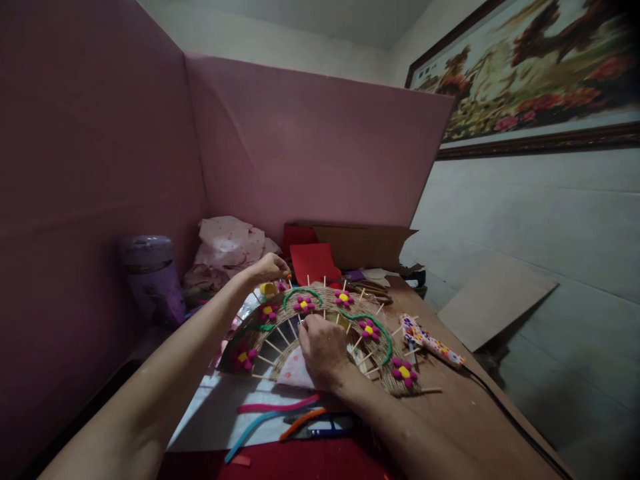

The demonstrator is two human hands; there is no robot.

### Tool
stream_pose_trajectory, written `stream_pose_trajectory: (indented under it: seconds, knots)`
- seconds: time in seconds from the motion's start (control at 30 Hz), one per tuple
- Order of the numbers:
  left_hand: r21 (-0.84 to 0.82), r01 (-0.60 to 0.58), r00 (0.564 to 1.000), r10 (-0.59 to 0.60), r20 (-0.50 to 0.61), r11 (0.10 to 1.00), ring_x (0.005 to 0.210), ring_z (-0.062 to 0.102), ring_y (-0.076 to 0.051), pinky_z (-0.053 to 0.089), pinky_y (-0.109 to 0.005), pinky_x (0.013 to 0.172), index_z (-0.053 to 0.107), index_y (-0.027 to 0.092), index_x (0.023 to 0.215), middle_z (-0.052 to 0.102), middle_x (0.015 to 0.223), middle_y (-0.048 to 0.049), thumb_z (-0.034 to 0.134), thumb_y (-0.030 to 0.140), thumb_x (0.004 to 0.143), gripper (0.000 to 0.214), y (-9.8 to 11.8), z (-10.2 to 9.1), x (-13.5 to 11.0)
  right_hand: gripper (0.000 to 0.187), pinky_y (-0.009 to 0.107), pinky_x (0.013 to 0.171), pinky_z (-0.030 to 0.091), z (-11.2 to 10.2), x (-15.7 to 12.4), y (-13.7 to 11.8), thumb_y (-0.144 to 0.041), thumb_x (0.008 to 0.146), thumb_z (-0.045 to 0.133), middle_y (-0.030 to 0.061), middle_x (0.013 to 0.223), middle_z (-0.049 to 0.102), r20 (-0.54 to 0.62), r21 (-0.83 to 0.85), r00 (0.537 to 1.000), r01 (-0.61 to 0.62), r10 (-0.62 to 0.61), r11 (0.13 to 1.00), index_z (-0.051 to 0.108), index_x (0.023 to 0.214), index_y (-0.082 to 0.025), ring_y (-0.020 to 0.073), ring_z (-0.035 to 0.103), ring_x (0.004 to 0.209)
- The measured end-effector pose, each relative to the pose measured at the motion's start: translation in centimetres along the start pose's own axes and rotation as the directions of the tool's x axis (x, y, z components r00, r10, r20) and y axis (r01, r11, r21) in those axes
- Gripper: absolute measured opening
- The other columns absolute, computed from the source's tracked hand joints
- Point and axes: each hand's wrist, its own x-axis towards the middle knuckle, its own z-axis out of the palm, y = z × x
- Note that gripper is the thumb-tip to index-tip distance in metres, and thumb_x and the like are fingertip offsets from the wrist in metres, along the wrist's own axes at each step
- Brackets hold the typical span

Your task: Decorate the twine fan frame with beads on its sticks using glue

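A half-round fan-shaped frame [330,297] of light sticks woven with twine lies in the middle, carrying several magenta flowers with yellow centres and curved green strips. My left hand [273,268] is closed in a pinch at its far-left edge, on a small orange piece [289,276] close to a stick's tip. At the inner curve, my right hand [325,350] has its fingers closed around the sticks; the fingertips are partly hidden. A patterned pale cloth [295,369] shows beneath the frame, beside the right hand.
Pink, blue and orange strips [303,421] lie in front with a blue-handled tool [333,432]. A floral glue gun [433,341] with a black cord rests at right. A purple tumbler [154,280] stands left; a cardboard box [367,247] and red sheet [314,263] sit behind.
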Motion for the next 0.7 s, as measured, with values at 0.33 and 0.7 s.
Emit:
stream_pose_trajectory:
  seconds: [0.33,0.7]
  knots:
    - [0.001,-0.004,1.000,0.004,-0.009,1.000,0.040,0.035,-0.005,0.028,-0.019,0.043,0.063,0.010,0.049,0.047,0.039,0.0034,0.059,0.013,0.049,0.004,-0.16,0.07,-0.07,0.018,0.026,0.054,0.026,-0.29,0.05,-0.12,-0.025,0.087,0.044,0.0038,0.077,0.064,0.011,0.000,1.000,-0.011,0.011,1.000,0.058,0.078,-0.017,0.0140,0.058,0.066]
    - [-0.016,0.010,1.000,-0.010,-0.004,1.000,0.036,0.034,-0.004,0.026,-0.018,0.038,0.062,0.010,0.048,0.046,0.036,0.0039,0.061,0.013,0.049,0.003,0.24,0.07,-0.21,0.019,0.026,0.054,0.027,-0.31,0.03,-0.15,-0.025,0.087,0.044,0.0035,0.075,0.063,0.020,-0.003,1.000,-0.019,0.019,1.000,0.058,0.077,-0.017,0.0132,0.058,0.066]
